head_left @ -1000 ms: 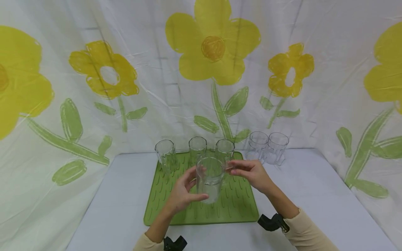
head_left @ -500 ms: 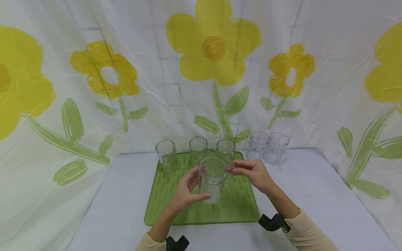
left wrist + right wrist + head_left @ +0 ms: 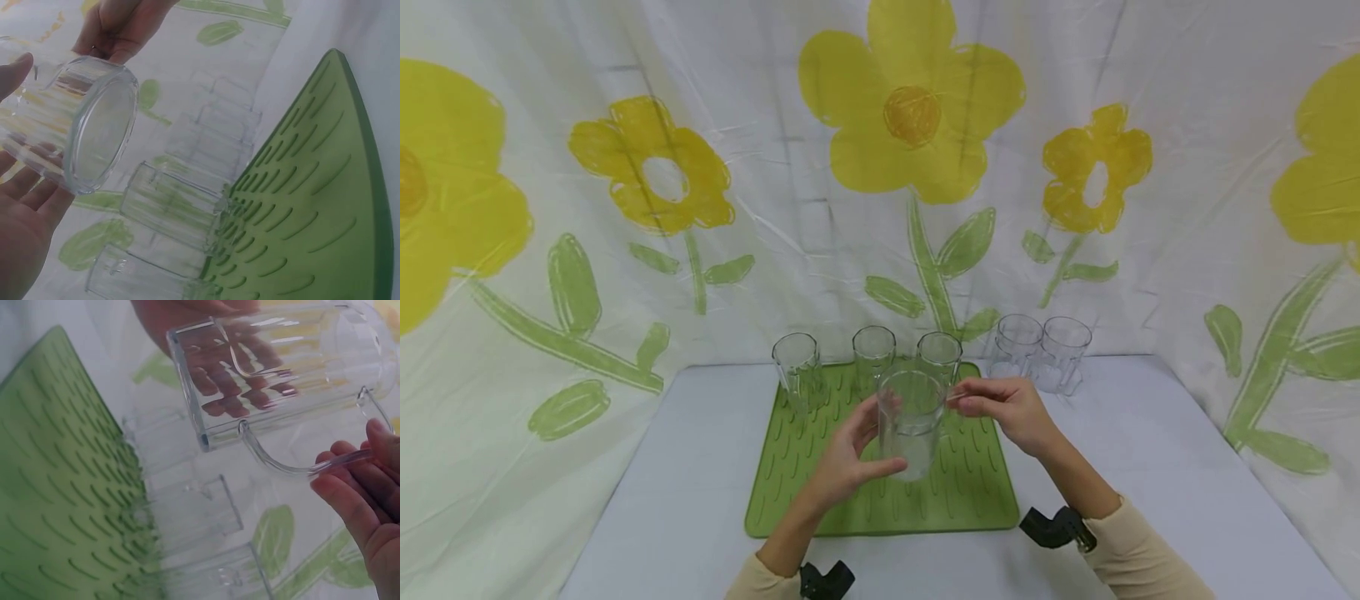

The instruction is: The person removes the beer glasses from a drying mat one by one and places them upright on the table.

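Note:
A clear glass mug [image 3: 912, 433] is held upright in the air over the green mat [image 3: 850, 512]. My left hand [image 3: 842, 458] grips its body from the left, thumb on the near side and fingers behind, as the left wrist view also shows. My right hand [image 3: 1011, 412] pinches the mug's loop handle [image 3: 281, 467] between thumb and fingers. Through the clear wall in the right wrist view, the left fingers show on the far side. The mug's thick round base [image 3: 105, 134] faces the left wrist camera.
Three glass mugs, a left one [image 3: 797, 367], a middle one [image 3: 873, 354] and a right one [image 3: 939, 354], stand along the mat's back edge. Two more, one [image 3: 1017, 342] beside another [image 3: 1062, 354], stand on the white table [image 3: 1097, 450] right of the mat. A flowered curtain [image 3: 760, 275] hangs behind.
The held mug has shifted slightly right and up, with both hands moving along with it. Their grips look the same. The standing mugs have not moved.

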`<state>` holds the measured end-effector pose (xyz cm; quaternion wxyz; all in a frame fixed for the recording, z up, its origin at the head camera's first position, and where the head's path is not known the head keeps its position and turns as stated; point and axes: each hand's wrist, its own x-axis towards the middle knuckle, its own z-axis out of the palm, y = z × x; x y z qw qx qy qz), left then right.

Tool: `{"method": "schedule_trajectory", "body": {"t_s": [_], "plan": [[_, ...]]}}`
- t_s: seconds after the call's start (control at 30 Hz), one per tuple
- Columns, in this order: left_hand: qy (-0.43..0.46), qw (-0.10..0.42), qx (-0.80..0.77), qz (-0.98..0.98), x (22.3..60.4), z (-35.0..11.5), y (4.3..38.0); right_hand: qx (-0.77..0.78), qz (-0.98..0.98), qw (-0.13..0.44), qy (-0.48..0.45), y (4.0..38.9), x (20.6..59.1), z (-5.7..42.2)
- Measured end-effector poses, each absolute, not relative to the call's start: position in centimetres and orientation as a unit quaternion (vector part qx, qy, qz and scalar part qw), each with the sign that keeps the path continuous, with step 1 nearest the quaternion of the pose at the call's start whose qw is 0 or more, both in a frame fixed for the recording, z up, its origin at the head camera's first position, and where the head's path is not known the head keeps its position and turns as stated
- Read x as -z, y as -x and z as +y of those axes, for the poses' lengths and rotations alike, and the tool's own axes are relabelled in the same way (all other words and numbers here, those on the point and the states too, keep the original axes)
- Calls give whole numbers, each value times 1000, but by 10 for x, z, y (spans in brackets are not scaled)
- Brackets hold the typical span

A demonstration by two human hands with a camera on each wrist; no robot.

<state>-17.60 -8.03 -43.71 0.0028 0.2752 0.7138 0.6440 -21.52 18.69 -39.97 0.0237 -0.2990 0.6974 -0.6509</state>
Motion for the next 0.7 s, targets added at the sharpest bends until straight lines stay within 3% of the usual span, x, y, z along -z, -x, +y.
{"method": "schedule_trajectory", "body": {"t_s": [0.7], "plan": [[-289,19,-593,751,444,-84,176,690,666,-5,282,226,393,212]]}}
